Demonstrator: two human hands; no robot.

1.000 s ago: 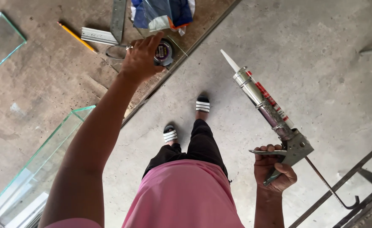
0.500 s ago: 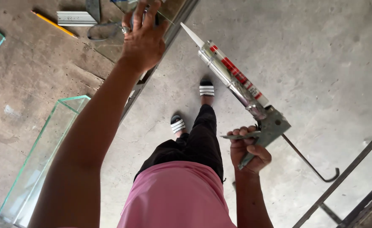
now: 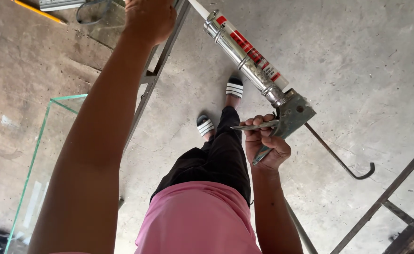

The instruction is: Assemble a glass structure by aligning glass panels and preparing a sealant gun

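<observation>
My right hand (image 3: 264, 145) is closed around the grip and trigger of a metal caulking gun (image 3: 289, 110). Its shiny cartridge (image 3: 247, 52) with a red band points up and to the left, and the white nozzle (image 3: 198, 7) reaches the top edge. The gun's hooked push rod (image 3: 343, 164) sticks out to the lower right. My left arm stretches up across the view. My left hand (image 3: 148, 18) lies at the top edge over a table's metal frame (image 3: 156, 70), with the fingers cut off, so what it holds is hidden.
A glass pane (image 3: 51, 141) with green edges lies on the brown table at left. A yellow pencil (image 3: 40, 11) and a metal strip (image 3: 61, 4) rest at the top left. Below are my feet in striped sandals (image 3: 235, 87) on concrete. Dark metal bars (image 3: 385, 197) cross the lower right.
The view has closed in on the table. My left hand has gone to the top edge, past the tape roll it was touching. The caulking gun has swung up and left, nearer that hand.
</observation>
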